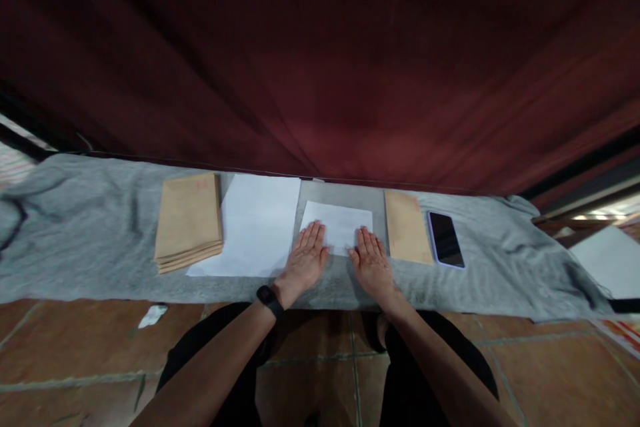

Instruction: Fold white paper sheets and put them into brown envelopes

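Note:
A folded sheet of white paper point(340, 223) lies on the grey cloth in front of me. My left hand point(307, 255) rests flat on its left edge, fingers stretched out, a black band on the wrist. Flat on the right edge lies my right hand point(371, 260), its fingers also extended. To the left are larger white sheets point(263, 223), partly under a stack of brown envelopes point(187, 217). A single brown envelope point(409, 227) lies just right of my right hand.
The grey cloth point(490, 247) covers a long, narrow surface. A phone point(447, 240) lies right of the single envelope. A dark red curtain point(320, 80) hangs behind. Below is a tiled floor point(320, 380) with a crumpled white scrap point(153, 315).

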`<state>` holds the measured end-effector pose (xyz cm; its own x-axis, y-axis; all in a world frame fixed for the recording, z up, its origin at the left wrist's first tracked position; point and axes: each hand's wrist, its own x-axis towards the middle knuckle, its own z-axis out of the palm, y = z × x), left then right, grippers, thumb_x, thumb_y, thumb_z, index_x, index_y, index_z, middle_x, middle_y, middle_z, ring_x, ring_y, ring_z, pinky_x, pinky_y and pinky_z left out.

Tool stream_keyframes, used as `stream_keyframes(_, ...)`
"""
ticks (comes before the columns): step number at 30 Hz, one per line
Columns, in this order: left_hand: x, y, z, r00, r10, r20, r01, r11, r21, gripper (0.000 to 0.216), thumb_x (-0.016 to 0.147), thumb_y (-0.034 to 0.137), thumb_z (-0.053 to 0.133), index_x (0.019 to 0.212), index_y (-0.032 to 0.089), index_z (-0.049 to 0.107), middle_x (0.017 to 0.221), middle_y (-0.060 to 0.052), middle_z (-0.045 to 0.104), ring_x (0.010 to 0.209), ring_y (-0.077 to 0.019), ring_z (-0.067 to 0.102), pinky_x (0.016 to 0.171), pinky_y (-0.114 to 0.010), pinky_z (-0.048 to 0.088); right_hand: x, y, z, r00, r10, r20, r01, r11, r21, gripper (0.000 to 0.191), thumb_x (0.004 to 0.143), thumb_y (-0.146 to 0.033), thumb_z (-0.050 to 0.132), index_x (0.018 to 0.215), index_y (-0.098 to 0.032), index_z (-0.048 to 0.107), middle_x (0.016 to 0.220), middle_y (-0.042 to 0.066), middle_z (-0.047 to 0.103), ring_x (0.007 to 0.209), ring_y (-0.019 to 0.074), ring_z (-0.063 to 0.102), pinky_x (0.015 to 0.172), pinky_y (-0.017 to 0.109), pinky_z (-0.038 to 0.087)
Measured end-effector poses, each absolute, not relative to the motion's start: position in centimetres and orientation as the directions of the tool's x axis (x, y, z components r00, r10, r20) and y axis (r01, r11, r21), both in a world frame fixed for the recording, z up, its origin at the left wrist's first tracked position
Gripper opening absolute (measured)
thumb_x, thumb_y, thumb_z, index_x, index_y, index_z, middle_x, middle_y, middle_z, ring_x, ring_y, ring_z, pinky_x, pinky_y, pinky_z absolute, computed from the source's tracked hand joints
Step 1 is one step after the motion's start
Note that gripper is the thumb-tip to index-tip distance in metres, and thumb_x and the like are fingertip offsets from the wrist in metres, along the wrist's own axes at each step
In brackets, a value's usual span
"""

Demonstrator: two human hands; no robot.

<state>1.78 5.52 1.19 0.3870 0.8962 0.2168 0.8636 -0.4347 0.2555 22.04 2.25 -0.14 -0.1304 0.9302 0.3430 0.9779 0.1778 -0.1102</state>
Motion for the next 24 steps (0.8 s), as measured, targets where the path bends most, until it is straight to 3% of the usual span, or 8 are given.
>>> stream_keyframes(7,2.5,5.3,1.8,0.264,0.946,0.188,0.937,-0.298,0.182,0.057,0.1,0.028,0.031,0.149,-0.001,0.036,0.158,-0.022,0.034,0.151,-0.0288,0.026,0.124,-0.046,0.024,22.9,2.3,-0.9,0.003,0.932,0.362,0.979,0.07,-0.189,0.055,0.104,-0.032,0.034,0.152,-0.005,0.035,0.155,0.021,0.041,0.144,0.031,0.038,0.115,0.05,0.034)
stream_keyframes(15,4.6,9.0,2.5,0.461,0.856,0.235,0.825,-0.511,0.243,0.053,0.101,0.023,0.026,0.149,0.008,0.042,0.157,-0.013,0.04,0.149,-0.0236,0.03,0.122,-0.044,0.028,19.4,5.8,1.3,-0.088,0.959,0.268,0.922,0.181,-0.342,0.054,0.106,-0.033,0.023,0.153,-0.012,0.037,0.159,0.013,0.038,0.148,0.0229,0.032,0.121,0.046,0.029)
stream_keyframes(19,5.0,10.5,1.7,0.432,0.877,0.209,0.846,-0.475,0.244,0.053,0.099,0.021,0.028,0.148,0.01,0.044,0.155,-0.013,0.043,0.149,-0.0246,0.031,0.122,-0.046,0.027,18.5,7.5,1.3,-0.078,0.975,0.207,0.93,0.146,-0.336,0.052,0.107,-0.031,0.022,0.149,-0.01,0.044,0.156,0.013,0.041,0.148,0.0228,0.034,0.122,0.045,0.025)
stream_keyframes(24,4.9,10.7,1.0,0.376,0.907,0.189,0.888,-0.411,0.204,0.055,0.099,0.023,0.03,0.151,0.007,0.039,0.159,-0.015,0.037,0.151,-0.025,0.026,0.124,-0.046,0.023,19.2,8.1,0.5,-0.066,0.97,0.233,0.955,0.129,-0.268,0.052,0.106,-0.034,0.03,0.151,-0.011,0.041,0.157,0.014,0.039,0.148,0.0257,0.032,0.121,0.047,0.025)
